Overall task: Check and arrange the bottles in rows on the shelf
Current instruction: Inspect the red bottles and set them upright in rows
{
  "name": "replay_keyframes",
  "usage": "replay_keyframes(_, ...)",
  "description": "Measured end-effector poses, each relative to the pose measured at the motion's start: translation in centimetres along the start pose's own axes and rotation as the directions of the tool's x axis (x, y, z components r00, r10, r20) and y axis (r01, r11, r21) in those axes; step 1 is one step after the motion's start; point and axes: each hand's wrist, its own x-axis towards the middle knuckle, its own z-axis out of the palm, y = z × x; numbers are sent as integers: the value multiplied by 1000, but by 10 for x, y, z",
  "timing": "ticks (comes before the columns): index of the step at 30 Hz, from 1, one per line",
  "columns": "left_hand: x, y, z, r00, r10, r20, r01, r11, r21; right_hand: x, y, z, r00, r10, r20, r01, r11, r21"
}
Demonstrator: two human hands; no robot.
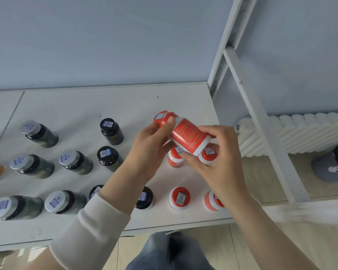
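the cylindrical red plastic bottle with white bands [187, 138] lies tilted on its side in the air above the right end of the flat white shelf board [86, 106]. the left hand [150, 141] grips its red cap end; the right hand [217, 158] grips its base, fingers curled. upright on the board: dark round jars with silver lids [37, 134], black-capped jars [111, 131] and red-capped bottles [179, 198], each lid bearing a small printed label.
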Motion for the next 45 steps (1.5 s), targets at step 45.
replay_keyframes(45,-257,10,-142,606,369,-705,-23,894,448,-66,-152,125,387,-131,913,748,623,-228)
